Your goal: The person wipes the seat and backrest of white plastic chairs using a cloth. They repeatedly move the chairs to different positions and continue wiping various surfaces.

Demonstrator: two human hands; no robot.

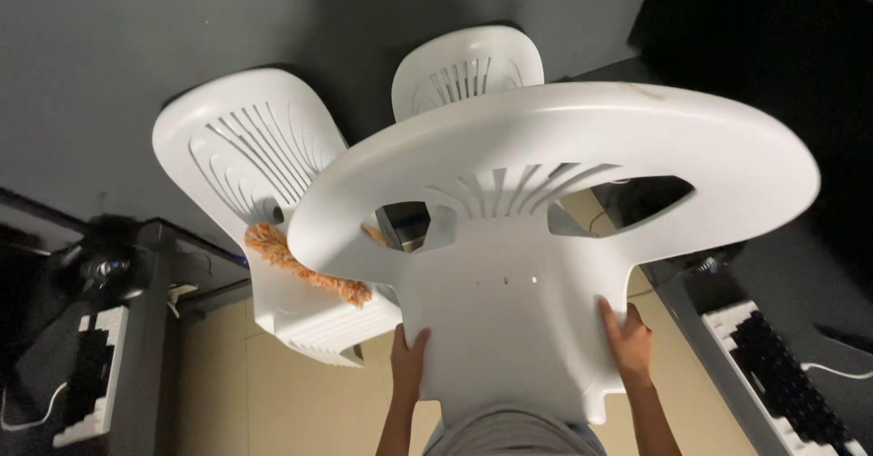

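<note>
A white plastic armchair (546, 174) fills the middle of the view, lifted and tilted with its curved back and armrest ring toward me. My left hand (409, 351) grips the left edge of its seat, and my right hand (627, 338) grips the right edge. Behind it, a stack of white plastic chairs (245, 156) stands at the left, with an orange fluffy duster (300, 265) lying on the top seat. Another white chair (468, 70) stands further back against the dark wall.
A dark desk (150, 292) with a white keyboard (91, 374) sits at the left. At the right is a second desk edge with a black-and-white keyboard (782, 383). Beige floor (227, 392) shows below the chairs.
</note>
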